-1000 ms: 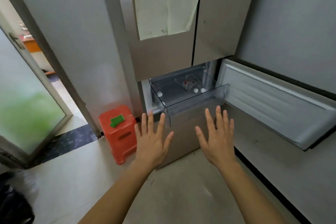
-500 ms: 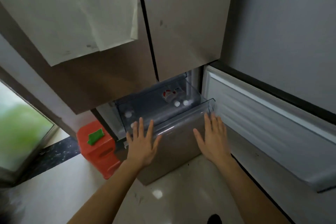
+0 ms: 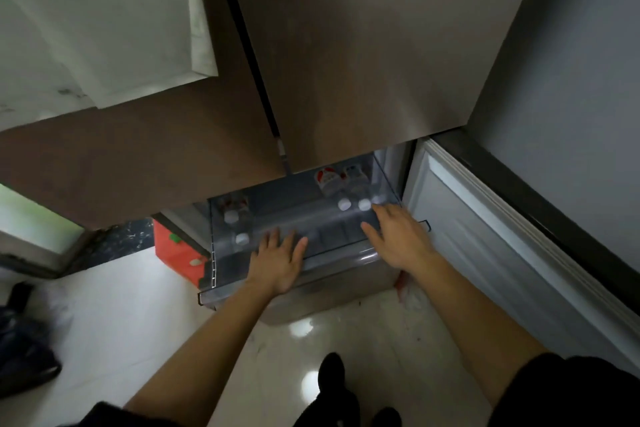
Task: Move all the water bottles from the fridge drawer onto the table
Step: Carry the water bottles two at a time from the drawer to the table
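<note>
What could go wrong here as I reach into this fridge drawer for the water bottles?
The upper fridge door overhangs the drawer, so your head or a lifted bottle might bump it. The bottles by your right hand lie close together; grabbing one may roll the others. The left bottles sit against the wall, awkward for the left hand.

clear drawer (image 3: 221, 253), bottles (image 3: 332, 184) lying inside
</note>
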A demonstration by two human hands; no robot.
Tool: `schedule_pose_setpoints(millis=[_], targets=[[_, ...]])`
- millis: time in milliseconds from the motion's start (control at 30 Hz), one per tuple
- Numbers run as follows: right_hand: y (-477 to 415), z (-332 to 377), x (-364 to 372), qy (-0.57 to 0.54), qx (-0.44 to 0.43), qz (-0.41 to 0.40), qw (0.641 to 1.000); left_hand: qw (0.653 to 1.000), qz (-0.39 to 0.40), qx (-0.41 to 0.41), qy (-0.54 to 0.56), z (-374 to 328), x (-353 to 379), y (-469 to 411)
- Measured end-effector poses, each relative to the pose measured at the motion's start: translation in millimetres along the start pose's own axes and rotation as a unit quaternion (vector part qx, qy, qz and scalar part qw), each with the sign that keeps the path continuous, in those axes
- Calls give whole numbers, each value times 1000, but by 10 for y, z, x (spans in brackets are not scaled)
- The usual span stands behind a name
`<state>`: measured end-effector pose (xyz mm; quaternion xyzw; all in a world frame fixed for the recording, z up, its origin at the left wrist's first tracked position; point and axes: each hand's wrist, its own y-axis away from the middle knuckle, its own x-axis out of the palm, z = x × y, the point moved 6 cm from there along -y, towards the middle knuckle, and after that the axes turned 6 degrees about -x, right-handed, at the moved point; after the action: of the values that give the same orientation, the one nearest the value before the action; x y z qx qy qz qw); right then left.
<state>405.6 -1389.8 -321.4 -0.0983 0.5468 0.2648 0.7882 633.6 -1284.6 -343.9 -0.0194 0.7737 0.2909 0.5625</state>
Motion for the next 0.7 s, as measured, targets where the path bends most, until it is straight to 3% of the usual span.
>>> schedule_pose_setpoints(millis=[167,333,700], targets=[[-522,-159,172,-42,47,114,991,992,116,48,13,-242,78,-483],[-869,-303,457,-63,71,235,967,987,101,118,-50,-567,80,-951],[-1138,-412,757,-62,80,240,965,981,112,118,-110,-992,230,-1503]])
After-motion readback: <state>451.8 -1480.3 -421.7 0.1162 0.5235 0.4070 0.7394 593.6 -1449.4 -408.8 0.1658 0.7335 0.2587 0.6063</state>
